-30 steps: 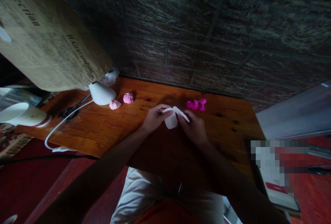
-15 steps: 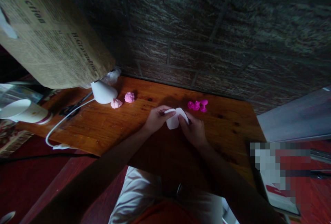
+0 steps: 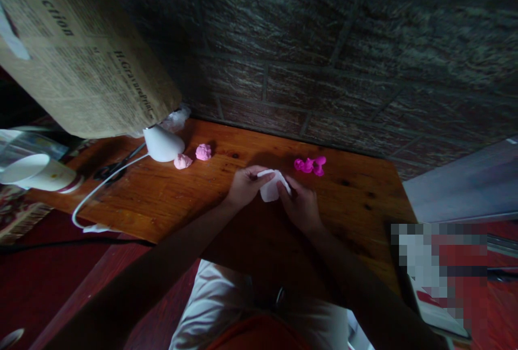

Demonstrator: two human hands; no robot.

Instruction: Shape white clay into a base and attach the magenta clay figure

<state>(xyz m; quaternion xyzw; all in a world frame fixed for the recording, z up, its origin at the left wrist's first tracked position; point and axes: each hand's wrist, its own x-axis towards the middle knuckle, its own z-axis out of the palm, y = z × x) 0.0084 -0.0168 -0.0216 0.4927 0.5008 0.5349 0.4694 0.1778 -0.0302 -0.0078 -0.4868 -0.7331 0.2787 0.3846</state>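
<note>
A thin, soft-looking whitish sheet [image 3: 268,192] with rounded corners is held above the wooden table, between my two hands. My left hand [image 3: 244,185] pinches its left edge, thumb on top. On the right edge my right hand [image 3: 303,204] closes with the thumb over the near face; its other fingers are behind the sheet and partly hidden. Just beyond my right hand lie bright magenta lumps [image 3: 309,165], joined in a row. Farther left sit a pink crumpled lump [image 3: 203,151] and a paler pink lump [image 3: 183,161].
At the left stand a lamp's white base [image 3: 164,144] with a newsprint-patterned shade [image 3: 97,64], a paper cup [image 3: 44,173] on its side, and dark scissors [image 3: 111,169]. A white cable [image 3: 91,199] crosses the table's front edge. The stone-patterned wall [image 3: 291,53] borders the wooden table [image 3: 356,204] behind.
My right hand has shifted slightly left and in, and the sheet's right part, folded up and apart before, now lies closer and flatter against the rest. My left hand is nearly still.
</note>
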